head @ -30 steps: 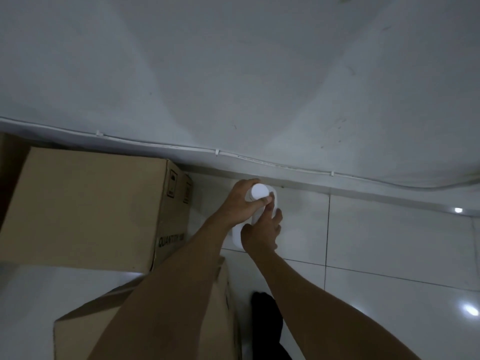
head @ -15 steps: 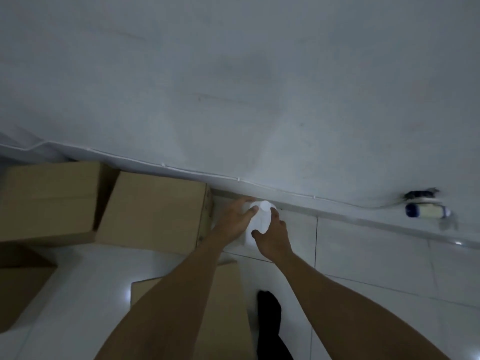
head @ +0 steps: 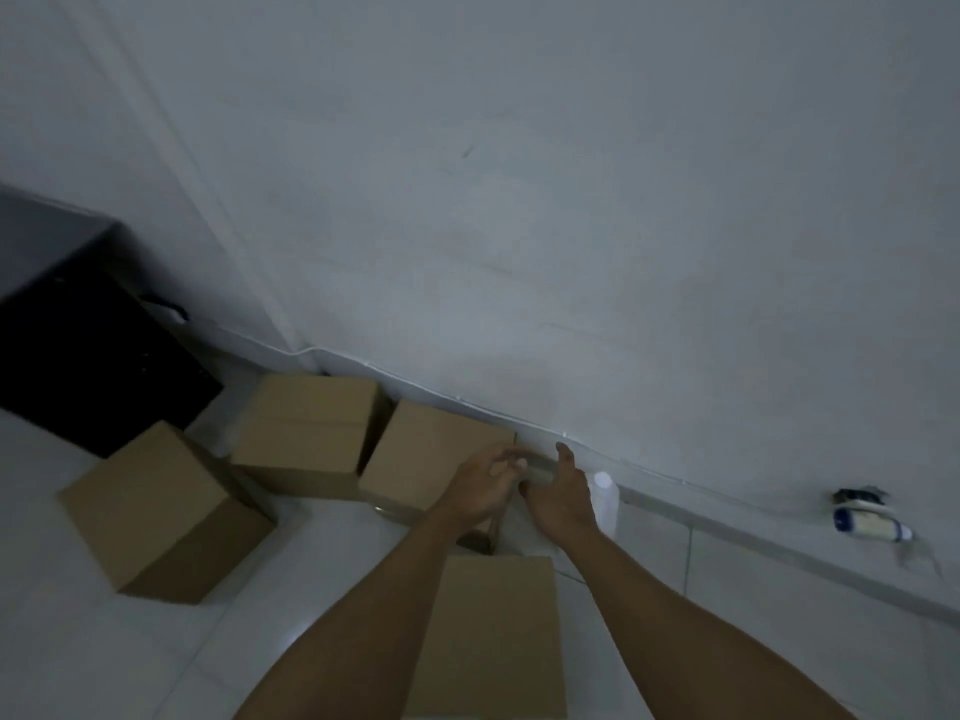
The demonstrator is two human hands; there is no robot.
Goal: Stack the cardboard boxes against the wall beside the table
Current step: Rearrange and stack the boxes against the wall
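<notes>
Several brown cardboard boxes lie on the white tile floor. Two stand against the wall: one (head: 306, 428) further left and one (head: 426, 454) beside it. Another box (head: 161, 511) sits apart at the left, and one (head: 493, 636) is close below my arms. My left hand (head: 480, 485) hovers over the right edge of the second wall box, fingers loosely curled and holding nothing. My right hand (head: 563, 493) is beside it with fingers relaxed, just left of a white bottle (head: 605, 498) standing on the floor by the wall.
A dark table or cabinet (head: 78, 345) stands at the left against the wall (head: 571, 200). A white cable runs along the wall base. A small blue-and-white bottle (head: 867, 524) lies at the wall foot on the right.
Both hands have let go of the white bottle, which now stands on the floor to the right of them. The view has pulled back and up, showing more boxes and the dark table.
</notes>
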